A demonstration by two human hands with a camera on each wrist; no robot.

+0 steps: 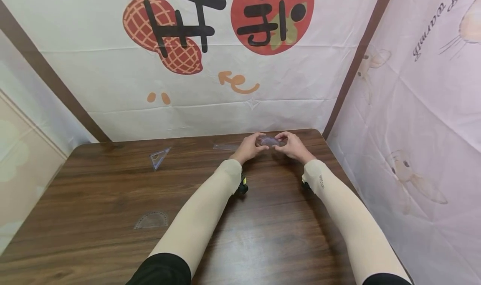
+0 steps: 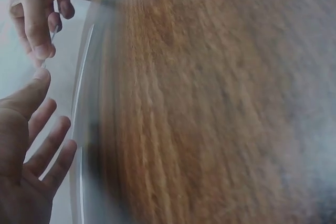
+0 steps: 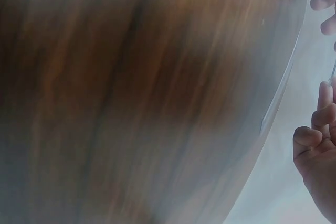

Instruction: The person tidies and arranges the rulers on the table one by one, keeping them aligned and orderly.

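At the far end of the wooden table (image 1: pixel 263 235) both hands meet around a small clear, purple-tinted plastic piece (image 1: pixel 271 141). My left hand (image 1: pixel 262 143) holds its left end and my right hand (image 1: pixel 281 143) holds its right end, just above the tabletop. In the left wrist view the piece shows as a thin edge (image 2: pixel 49 48). The right hand (image 2: pixel 39 30) pinches it from above, and the left hand (image 2: pixel 38 82) has its thumb tip at the lower end with the other fingers spread loosely. The right wrist view is blurred; the right hand (image 3: pixel 317 129) there has curled fingers.
A clear set square (image 1: pixel 159 157) lies at the far left of the table, a clear protractor (image 1: pixel 152 220) nearer on the left, and a clear ruler (image 1: pixel 225 147) just left of the hands. Cloth walls close the back and right; the table edge runs near the right wall.
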